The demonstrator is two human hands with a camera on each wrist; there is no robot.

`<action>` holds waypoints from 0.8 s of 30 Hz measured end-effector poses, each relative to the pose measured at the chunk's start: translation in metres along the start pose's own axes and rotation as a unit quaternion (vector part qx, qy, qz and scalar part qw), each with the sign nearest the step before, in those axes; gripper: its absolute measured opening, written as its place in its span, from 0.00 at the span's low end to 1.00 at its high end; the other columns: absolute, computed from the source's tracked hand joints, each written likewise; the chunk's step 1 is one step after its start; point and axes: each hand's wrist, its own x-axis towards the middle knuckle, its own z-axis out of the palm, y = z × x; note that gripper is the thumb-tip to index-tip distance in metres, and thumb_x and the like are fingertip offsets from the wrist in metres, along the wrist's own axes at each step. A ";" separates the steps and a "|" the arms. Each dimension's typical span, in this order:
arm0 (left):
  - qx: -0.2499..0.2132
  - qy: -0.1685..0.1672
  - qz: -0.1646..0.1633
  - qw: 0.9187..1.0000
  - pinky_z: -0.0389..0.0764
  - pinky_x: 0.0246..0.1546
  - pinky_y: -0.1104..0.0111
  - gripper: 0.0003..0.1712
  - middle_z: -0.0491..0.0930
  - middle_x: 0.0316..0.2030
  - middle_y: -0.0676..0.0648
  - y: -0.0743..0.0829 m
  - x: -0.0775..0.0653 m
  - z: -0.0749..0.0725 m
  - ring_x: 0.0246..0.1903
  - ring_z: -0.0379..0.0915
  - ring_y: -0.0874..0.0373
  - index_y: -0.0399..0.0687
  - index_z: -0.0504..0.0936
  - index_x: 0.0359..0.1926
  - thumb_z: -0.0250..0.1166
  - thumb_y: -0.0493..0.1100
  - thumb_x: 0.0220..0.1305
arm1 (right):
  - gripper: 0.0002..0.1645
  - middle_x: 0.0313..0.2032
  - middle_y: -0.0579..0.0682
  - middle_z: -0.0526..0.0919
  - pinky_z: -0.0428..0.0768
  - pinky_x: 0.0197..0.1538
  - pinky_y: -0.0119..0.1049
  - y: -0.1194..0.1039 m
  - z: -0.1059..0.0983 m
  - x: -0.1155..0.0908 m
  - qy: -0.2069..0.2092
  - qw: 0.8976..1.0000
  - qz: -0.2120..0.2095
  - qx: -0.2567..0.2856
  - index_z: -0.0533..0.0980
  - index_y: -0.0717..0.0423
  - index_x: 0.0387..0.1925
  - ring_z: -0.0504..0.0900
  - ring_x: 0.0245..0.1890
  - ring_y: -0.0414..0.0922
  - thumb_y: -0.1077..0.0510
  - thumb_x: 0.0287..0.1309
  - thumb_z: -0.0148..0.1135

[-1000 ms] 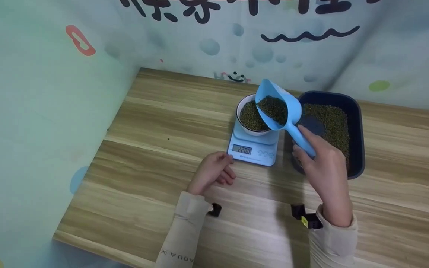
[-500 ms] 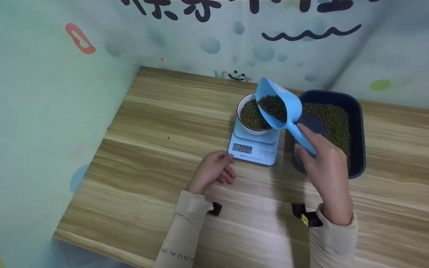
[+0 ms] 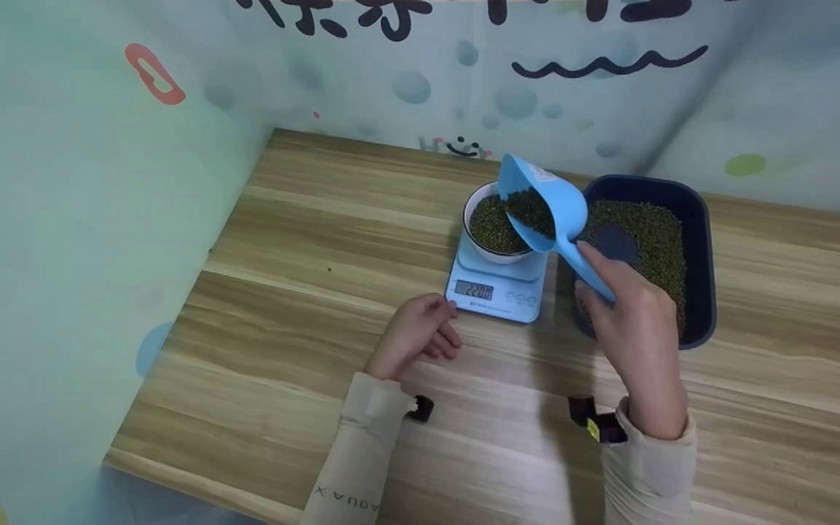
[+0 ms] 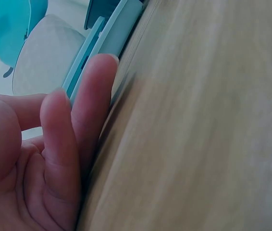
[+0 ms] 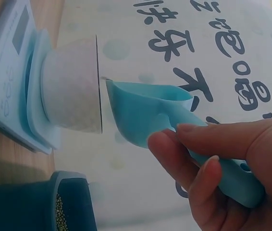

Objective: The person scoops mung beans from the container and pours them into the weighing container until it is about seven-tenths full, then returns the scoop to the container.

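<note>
My right hand (image 3: 635, 324) grips the handle of a light-blue scoop (image 3: 569, 208). Small dark green beans, like mung beans, lie in the scoop, which tilts with its lip over a white bowl (image 3: 496, 257). In the right wrist view the scoop's lip (image 5: 111, 86) is right by the dark rim of the bowl (image 5: 73, 86). More of the beans (image 3: 494, 226) fill much of the bowl, which stands on a light-blue digital scale (image 3: 496, 306). The left hand (image 3: 424, 328) rests on the table with loosely bent fingers, its fingertips (image 4: 105, 65) at the scale's near left corner.
A dark blue tub (image 3: 698, 292) of the same beans stands right of the scale, partly under my right hand and the scoop. A printed cloth wall (image 3: 362, 80) rises behind the wooden table (image 3: 303, 292). Another wall borders the left side.
The scoop has shifted slightly left and tipped a little further over the bowl. My left hand stays in place, and the scale's display looks the same.
</note>
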 end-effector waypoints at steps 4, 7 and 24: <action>-0.004 -0.002 -0.005 1.000 0.79 0.18 0.63 0.18 0.80 0.24 0.37 0.001 0.001 0.000 0.23 0.79 0.44 0.39 0.74 0.40 0.51 0.51 0.65 | 0.31 0.43 0.54 0.80 0.74 0.44 0.50 0.000 0.001 0.000 0.002 1.000 -0.009 -0.005 0.72 0.42 0.54 0.78 0.44 0.52 0.65 0.47 0.66; -0.004 -0.004 -0.007 1.000 0.79 0.18 0.61 0.18 0.80 0.25 0.36 0.001 0.001 0.000 0.23 0.79 0.43 0.38 0.74 0.40 0.52 0.50 0.65 | 0.31 0.43 0.54 0.80 0.74 0.44 0.50 0.001 0.002 -0.001 0.003 1.000 -0.013 -0.008 0.72 0.43 0.54 0.78 0.44 0.53 0.65 0.46 0.66; 0.023 -0.001 0.003 1.000 0.79 0.19 0.62 0.17 0.81 0.23 0.40 0.001 0.001 0.000 0.21 0.79 0.47 0.41 0.74 0.38 0.51 0.52 0.65 | 0.33 0.45 0.51 0.80 0.73 0.47 0.49 -0.001 0.003 -0.001 -0.007 1.000 -0.018 -0.005 0.72 0.40 0.54 0.77 0.46 0.50 0.67 0.46 0.65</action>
